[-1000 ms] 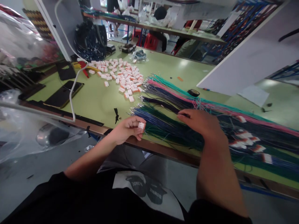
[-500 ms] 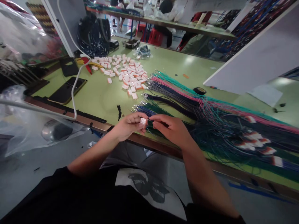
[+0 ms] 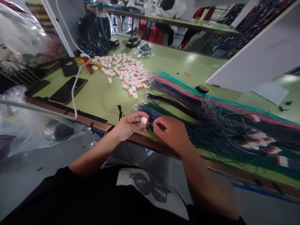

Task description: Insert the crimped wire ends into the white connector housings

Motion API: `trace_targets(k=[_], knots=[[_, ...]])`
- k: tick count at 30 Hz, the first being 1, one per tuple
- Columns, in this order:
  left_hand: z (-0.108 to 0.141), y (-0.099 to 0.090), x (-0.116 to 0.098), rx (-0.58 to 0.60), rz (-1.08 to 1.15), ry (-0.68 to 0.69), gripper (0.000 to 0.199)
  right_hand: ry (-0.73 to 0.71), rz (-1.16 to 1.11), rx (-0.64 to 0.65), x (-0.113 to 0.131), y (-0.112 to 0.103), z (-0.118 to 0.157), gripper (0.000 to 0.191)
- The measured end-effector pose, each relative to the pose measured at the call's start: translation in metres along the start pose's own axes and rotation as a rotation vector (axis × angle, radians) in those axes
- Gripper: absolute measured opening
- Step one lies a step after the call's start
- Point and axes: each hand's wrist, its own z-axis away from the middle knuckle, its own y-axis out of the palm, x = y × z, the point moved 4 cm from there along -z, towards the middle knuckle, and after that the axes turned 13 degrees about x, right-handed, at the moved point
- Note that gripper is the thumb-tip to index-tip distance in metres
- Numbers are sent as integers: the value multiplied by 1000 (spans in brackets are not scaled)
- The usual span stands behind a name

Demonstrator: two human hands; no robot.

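Note:
Between the thumb and fingers of my left hand (image 3: 129, 125) is a small white and orange connector housing (image 3: 143, 120), held above the table's front edge. Thin wires come out of its right side. My right hand (image 3: 170, 129) is just to the right, with thumb and forefinger pinched together close to those wires; a wire seems to be in the pinch, but I cannot make it out surely. Behind both hands lie bundles of blue and green wires (image 3: 150, 111) with bare metal terminals at their left ends.
A heap of loose connector housings (image 3: 131, 73) covers the table's middle. Pink and teal wires (image 3: 178, 87) stretch to the right, near black tape (image 3: 202, 89). At left lie a phone (image 3: 68, 90) and red-yellow pliers (image 3: 87, 64). A white cable (image 3: 74, 90) hangs in front.
My right hand has drawn slightly right, away from the connector housing, and its fingers have curled in more. My left hand holds the housing in nearly the same place.

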Motion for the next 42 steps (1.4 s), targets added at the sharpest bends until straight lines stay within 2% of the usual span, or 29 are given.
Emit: trace_targets(k=[5,11,16,20,22,25,29,32,34,35,37,38,40,42], knots=[[-1,0,-1,-7,3,17,17,0,80,-44,2,2,1,17],[-1,-1,3,-23,41,-6,26,-54,90,-75,4,8,-1,18],[0,2,1,-9,39,-57,29,-78,24,-8,2,17,-6,17],[0,4,0,-4,30,-62,27,-88,-196,51,-2,12,-4,14],[0,4,0,-2,33,-63,28,-91,-253,39,-4,9,-3,13],[0,3,0,-12,33,-75,29,-96,-222,9,-3,13,-2,15],[1,2,1,-22,13,-105,26,-74,-162,36,2,20,0,18],[1,4,2,-2,6,-108,26,-101,-223,173,-3,9,-4,19],[2,7,2,31,4,-100,26,-98,-274,294,-19,-7,-14,19],[2,7,2,45,4,-93,26,-34,-262,281,-34,-18,-22,20],[2,8,2,58,8,-81,26,252,-52,64,-75,-43,-40,20],[2,7,2,58,12,-77,26,381,91,6,-95,-51,-48,22],[2,7,3,56,16,-78,27,577,287,28,-128,-52,-64,24],[2,6,3,56,18,-81,27,647,395,102,-147,-43,-74,27]])
